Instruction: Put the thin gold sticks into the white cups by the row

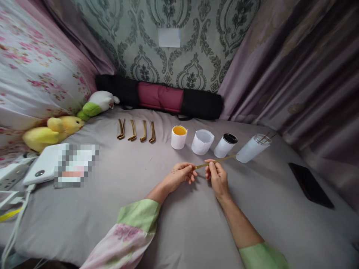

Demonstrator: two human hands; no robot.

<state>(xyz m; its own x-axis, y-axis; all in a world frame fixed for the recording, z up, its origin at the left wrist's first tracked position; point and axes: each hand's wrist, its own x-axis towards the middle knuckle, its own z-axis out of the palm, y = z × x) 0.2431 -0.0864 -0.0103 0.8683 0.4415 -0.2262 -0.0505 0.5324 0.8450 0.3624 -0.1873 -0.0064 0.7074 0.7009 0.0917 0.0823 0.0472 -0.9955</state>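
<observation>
Both my hands hold one thin golden-brown stick (pixel 221 160) just above the grey sheet (pixel 174 220). My left hand (pixel 181 174) pinches its near end with closed fingers. My right hand (pixel 216 175) pinches it a little farther along. The stick's far tip points toward a white jar (pixel 251 149) lying on its side with more sticks poking from its mouth. Behind my hands stand a white cup of yellow-orange liquid (pixel 178 136), an empty white cup (pixel 202 142) and a black-rimmed white cup (pixel 225 145). Several bent golden sticks (pixel 136 130) lie in a row to the left.
A black and maroon roll bag (pixel 159 96) lies against the patterned wall. Yellow and green plush toys (pixel 53 130) sit at the left. A white power bank (pixel 46 168) and cables are at the left edge. A dark phone (pixel 310 184) lies at the right near the curtain.
</observation>
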